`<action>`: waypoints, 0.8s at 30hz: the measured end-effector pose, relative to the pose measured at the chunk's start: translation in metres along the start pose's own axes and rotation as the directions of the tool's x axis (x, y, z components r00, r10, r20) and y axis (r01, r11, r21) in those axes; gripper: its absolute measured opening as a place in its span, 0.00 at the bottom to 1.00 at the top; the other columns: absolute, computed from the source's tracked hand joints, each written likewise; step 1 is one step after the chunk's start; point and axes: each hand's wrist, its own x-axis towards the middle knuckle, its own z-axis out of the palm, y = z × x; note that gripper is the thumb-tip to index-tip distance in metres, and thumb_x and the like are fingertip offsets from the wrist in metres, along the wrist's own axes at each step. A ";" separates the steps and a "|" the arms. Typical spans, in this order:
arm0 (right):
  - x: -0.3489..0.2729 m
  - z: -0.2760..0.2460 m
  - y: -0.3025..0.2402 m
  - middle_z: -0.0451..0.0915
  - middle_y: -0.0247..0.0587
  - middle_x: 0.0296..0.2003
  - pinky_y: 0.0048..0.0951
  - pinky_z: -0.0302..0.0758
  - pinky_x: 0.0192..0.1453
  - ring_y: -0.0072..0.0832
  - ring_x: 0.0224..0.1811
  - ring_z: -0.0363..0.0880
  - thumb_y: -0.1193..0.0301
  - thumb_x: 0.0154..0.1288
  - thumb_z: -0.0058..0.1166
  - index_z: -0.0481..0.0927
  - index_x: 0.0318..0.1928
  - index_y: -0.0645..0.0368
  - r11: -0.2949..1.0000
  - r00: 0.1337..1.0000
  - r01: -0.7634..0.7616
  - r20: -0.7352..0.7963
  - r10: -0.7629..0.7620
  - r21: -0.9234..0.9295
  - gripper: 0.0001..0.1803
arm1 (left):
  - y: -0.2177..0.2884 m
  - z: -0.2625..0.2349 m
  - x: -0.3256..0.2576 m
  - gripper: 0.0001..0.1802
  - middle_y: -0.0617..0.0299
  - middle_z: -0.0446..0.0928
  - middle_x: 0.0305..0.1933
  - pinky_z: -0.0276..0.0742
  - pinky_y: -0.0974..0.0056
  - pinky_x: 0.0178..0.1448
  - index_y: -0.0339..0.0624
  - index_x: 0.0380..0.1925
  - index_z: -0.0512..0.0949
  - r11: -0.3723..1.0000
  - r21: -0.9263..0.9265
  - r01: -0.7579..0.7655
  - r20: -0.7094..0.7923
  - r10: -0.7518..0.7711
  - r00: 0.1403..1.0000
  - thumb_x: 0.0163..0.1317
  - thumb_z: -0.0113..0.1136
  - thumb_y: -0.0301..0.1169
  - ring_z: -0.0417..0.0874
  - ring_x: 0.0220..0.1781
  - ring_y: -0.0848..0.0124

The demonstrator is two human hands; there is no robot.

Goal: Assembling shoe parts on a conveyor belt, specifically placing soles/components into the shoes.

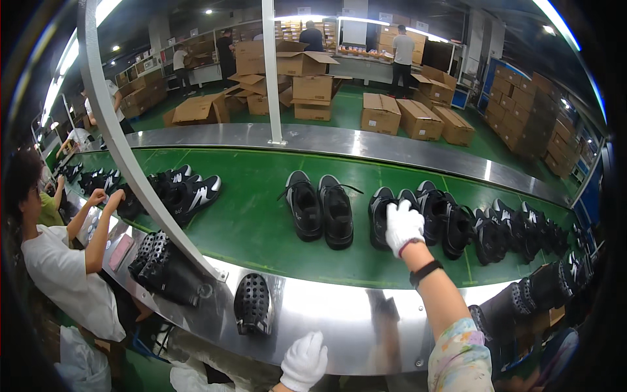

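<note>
My right hand [405, 228], in a white glove with a dark band at the wrist, reaches over the green conveyor belt [261, 245]. Its fingers are bent around a black sneaker [406, 195], whose heel end they hide. Close on its left sits the matching black sneaker [381, 219]. Low in the picture, by the steel ledge [346, 317], my left hand [305, 361] is gloved in white too. Its fingers are drawn together, and nothing shows in them. Nearest to it, a black shoe-shaped form full of holes [253, 304] stands on the ledge.
Another sneaker pair [320, 209] lies left of my right hand; more pairs [509, 228] line the belt rightward. A slanted white post [124, 144] rises from the ledge. At left a co-worker [72, 261] works at the belt. Cartons [381, 113] stand beyond.
</note>
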 end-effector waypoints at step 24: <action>-0.183 -0.061 -0.011 0.79 0.47 0.34 0.47 0.80 0.41 0.50 0.34 0.82 0.54 0.65 0.60 0.81 0.49 0.45 0.720 0.899 0.349 0.004 -0.438 0.600 0.16 | -0.010 0.016 -0.009 0.30 0.39 0.74 0.57 0.78 0.51 0.54 0.29 0.65 0.69 0.963 -0.254 0.091 -0.236 -0.153 0.960 0.66 0.62 0.33 0.81 0.48 0.47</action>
